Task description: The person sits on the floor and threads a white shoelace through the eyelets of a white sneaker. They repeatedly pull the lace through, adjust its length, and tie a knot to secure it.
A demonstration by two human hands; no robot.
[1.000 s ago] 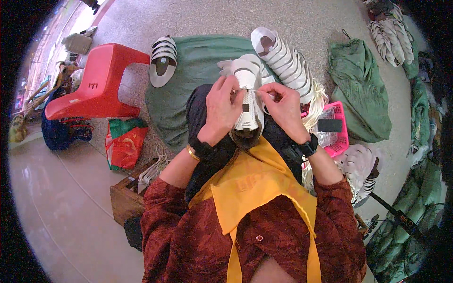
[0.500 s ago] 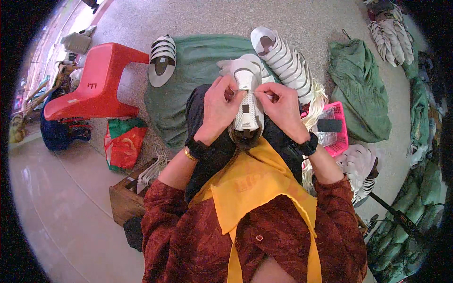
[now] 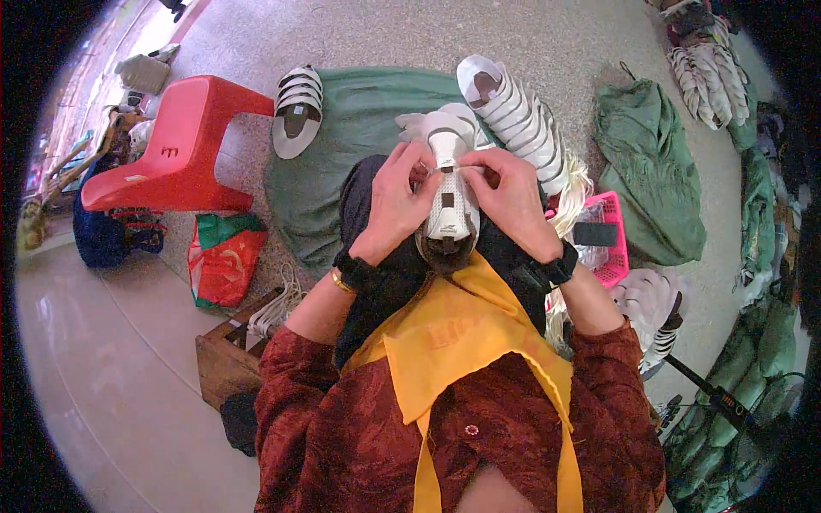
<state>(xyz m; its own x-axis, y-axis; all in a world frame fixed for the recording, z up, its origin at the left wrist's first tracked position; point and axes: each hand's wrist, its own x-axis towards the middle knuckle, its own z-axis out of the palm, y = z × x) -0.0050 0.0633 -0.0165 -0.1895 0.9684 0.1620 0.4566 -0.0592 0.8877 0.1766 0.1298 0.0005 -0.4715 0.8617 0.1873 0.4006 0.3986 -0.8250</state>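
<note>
A white perforated shoe upper (image 3: 451,218) with a dark opening rests across my lap, its tongue end pointing away from me. Both hands meet over its middle. My left hand (image 3: 399,195) is closed at the left edge, thumb and forefinger pinched together. My right hand (image 3: 510,195) mirrors it on the right side, also in a pinch. Between the fingertips runs a thin whitish strand that looks like a shoelace; the fingers hide most of it. Just beyond, more white shoe parts (image 3: 457,120) lie on a green cloth (image 3: 368,103).
Stacked shoe uppers (image 3: 522,120) lie ahead to the right, by hanging white laces (image 3: 577,184) and a pink basket (image 3: 611,265). A smaller stack (image 3: 298,115) lies ahead left, near a red chair (image 3: 171,171). A wooden box (image 3: 224,368) stands left, a green sack (image 3: 650,171) right.
My hands stay pinched over the shoe upper, with only slight finger movement. The whole view has shifted a little.
</note>
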